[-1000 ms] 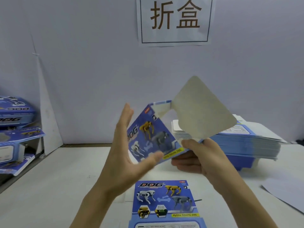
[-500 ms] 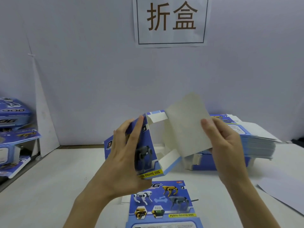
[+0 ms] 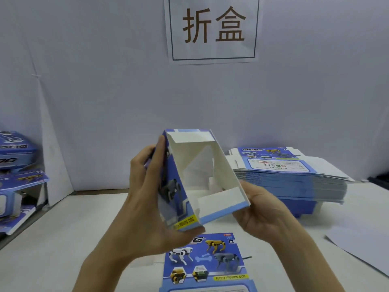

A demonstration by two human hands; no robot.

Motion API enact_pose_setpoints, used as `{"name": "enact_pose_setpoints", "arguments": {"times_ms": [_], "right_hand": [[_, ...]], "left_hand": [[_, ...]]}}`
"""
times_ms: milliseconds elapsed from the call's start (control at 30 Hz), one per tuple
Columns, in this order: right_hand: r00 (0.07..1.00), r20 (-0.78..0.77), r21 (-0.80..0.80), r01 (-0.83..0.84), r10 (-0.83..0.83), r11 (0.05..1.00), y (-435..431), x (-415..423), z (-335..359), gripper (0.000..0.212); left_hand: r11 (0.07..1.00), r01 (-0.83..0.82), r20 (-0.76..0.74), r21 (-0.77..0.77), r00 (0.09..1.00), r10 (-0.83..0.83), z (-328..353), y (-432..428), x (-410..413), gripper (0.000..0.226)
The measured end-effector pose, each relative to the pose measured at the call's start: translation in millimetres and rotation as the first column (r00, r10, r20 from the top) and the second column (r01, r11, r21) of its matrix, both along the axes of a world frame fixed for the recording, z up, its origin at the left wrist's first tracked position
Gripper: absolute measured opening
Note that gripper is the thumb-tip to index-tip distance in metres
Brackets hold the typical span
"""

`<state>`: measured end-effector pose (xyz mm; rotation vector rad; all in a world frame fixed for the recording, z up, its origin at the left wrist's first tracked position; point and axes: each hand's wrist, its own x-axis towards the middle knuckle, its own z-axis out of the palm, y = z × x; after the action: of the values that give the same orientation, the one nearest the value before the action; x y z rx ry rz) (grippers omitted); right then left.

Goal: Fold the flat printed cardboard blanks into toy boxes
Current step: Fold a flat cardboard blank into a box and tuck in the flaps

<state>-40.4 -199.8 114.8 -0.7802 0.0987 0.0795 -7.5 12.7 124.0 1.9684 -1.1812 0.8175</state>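
A blue printed toy box [image 3: 197,175] is held up in front of me, opened into a rectangular tube with its white inside facing me. My left hand [image 3: 147,199] grips its left printed panel, thumb under the bottom corner by the yellow strip. My right hand [image 3: 261,209] holds the box's right lower edge from outside, fingers curled behind the panel. Under the hands a flat printed blank [image 3: 206,264] with robot dogs lies on the table. A thick stack of flat blanks [image 3: 290,175] sits at the right rear.
Folded blue boxes [image 3: 14,157] are piled at the far left on a low shelf. A white sheet [image 3: 362,247] lies at the right on the white table [image 3: 63,239]. A paper sign [image 3: 212,28] hangs on the back wall.
The large grey-white panel that stood up to the right has been folded in, so the blank now forms a squared tube. My right hand dropped from that panel to the box's lower right edge.
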Motion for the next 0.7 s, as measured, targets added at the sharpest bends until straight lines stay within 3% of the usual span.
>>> {"name": "enact_pose_setpoints", "arguments": {"times_ms": [100,167,300,400,567,700], "right_hand": [[0.97,0.09,-0.047,0.23,-0.225,0.972,-13,-3,5,0.02],[0.931,0.219,-0.184,0.334,-0.293,0.924,-17,-5,6,0.015],[0.818,0.439,-0.421,0.553,-0.371,0.719,-20,-8,6,0.017],[0.716,0.541,-0.422,0.685,-0.441,0.594,-20,-7,3,0.02],[0.592,0.653,-0.384,0.796,-0.472,0.467,-14,-10,6,0.029],[0.471,0.769,-0.413,0.882,-0.432,0.227,-13,-9,4,0.034]], "left_hand": [[0.999,-0.01,0.007,-0.042,1.0,0.01,-9,16,5,0.135],[0.999,0.008,-0.018,-0.048,1.0,-0.009,-5,17,4,0.13],[1.0,-0.03,-0.081,-0.006,0.996,0.029,-7,18,0,0.126],[0.998,-0.06,-0.091,0.024,0.994,0.062,-7,15,-2,0.123],[0.995,-0.082,-0.108,0.05,0.99,0.087,-10,11,-2,0.123],[0.984,-0.151,-0.06,0.094,0.986,0.157,-15,3,-4,0.123]]}}
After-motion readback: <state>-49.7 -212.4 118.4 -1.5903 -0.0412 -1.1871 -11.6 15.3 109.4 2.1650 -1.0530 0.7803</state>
